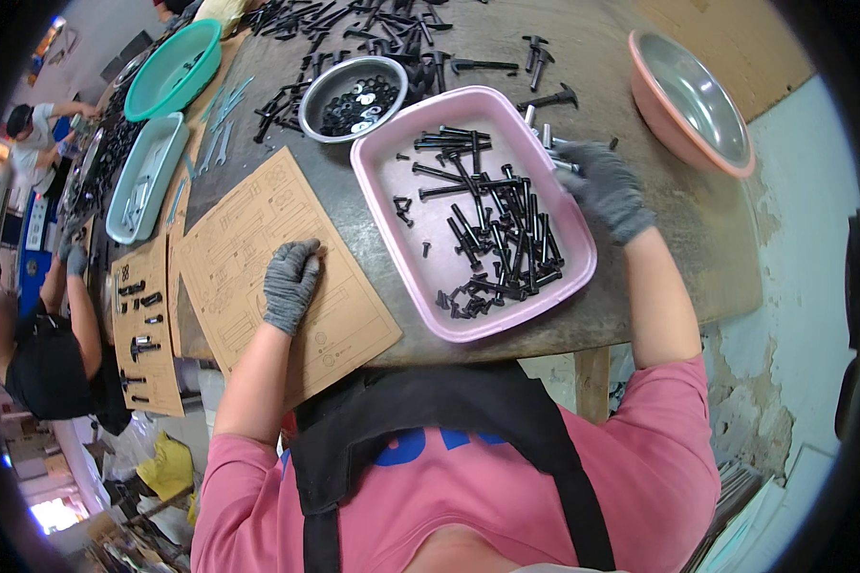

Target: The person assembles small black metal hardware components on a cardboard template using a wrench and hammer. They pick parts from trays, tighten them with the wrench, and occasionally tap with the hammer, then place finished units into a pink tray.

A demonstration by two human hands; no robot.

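My left hand [294, 284], in a grey glove, rests on a brown cardboard sheet [354, 329] printed with part outlines. Its fingers are curled in, and whatever they may hold is hidden. Beyond the right rim of a pink plastic basin [389, 250], my grey-gloved right hand [607, 191] has its fingers around a small silver metal cylinder [567, 165]. Another silver cylinder [547, 136] stands close by on the table. Inside the basin lie many black bolts [516, 229], long ones in a heap and short ones toward the near edge.
A steel bowl of black nuts and washers [354, 99] stands behind the cardboard. Black T-shaped metal parts [483, 65] lie across the far table. An orange-rimmed basin [693, 100] is at right. Wrenches [222, 141] and teal trays [146, 181] are at left, beside a co-worker [62, 349].
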